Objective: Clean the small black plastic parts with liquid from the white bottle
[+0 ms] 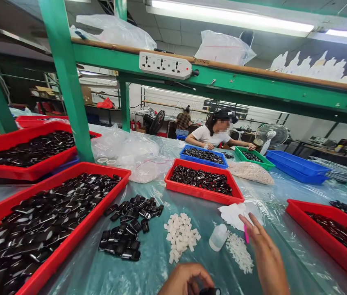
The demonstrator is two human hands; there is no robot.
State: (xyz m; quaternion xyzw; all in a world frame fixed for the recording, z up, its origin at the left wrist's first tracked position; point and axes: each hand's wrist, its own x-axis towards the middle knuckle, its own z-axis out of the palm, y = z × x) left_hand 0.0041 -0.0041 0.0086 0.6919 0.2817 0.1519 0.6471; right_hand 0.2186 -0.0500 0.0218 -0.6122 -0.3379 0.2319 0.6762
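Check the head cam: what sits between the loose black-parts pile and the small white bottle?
A heap of white blocks lies between the black parts pile and the white bottle, on the plastic-covered table. Head view.

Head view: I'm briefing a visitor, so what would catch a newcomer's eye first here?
Probably the big red tray at the near left, heaped with glossy black parts. Next, the loose black pile and white pieces on the plastic-covered table, ahead of the left hand and right hand.
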